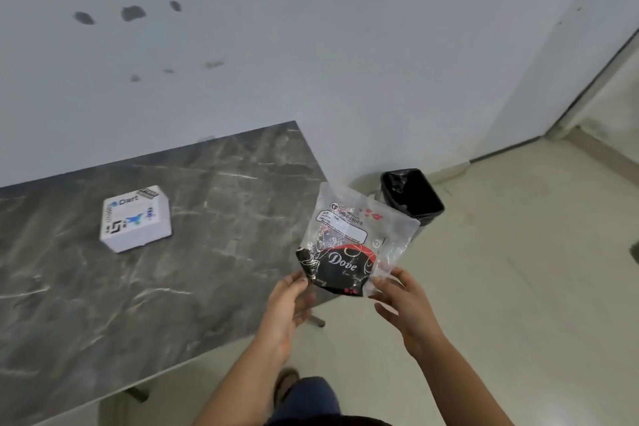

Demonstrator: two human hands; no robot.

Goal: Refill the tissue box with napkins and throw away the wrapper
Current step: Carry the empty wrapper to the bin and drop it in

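We hold a flattened plastic wrapper [349, 245] upright between both hands, just off the near corner of the dark marbled table [173, 287]. Our left hand [287, 304] pinches the wrapper's lower left edge, fingers closed on the black printed panel; our right hand [401, 301] grips the lower right edge, thumb and fingers clamped on the clear film with the remaining fingers loosely spread. The wrapper looks empty, its upper part transparent, its lower part black and red. On the table, well to the left of the wrapper, sits the white tissue box [135, 218], closed. Just behind the wrapper, on the pale tiled floor [518, 287], stands a small bin [411, 195] lined with a black bag, against the scuffed white wall [311, 45].
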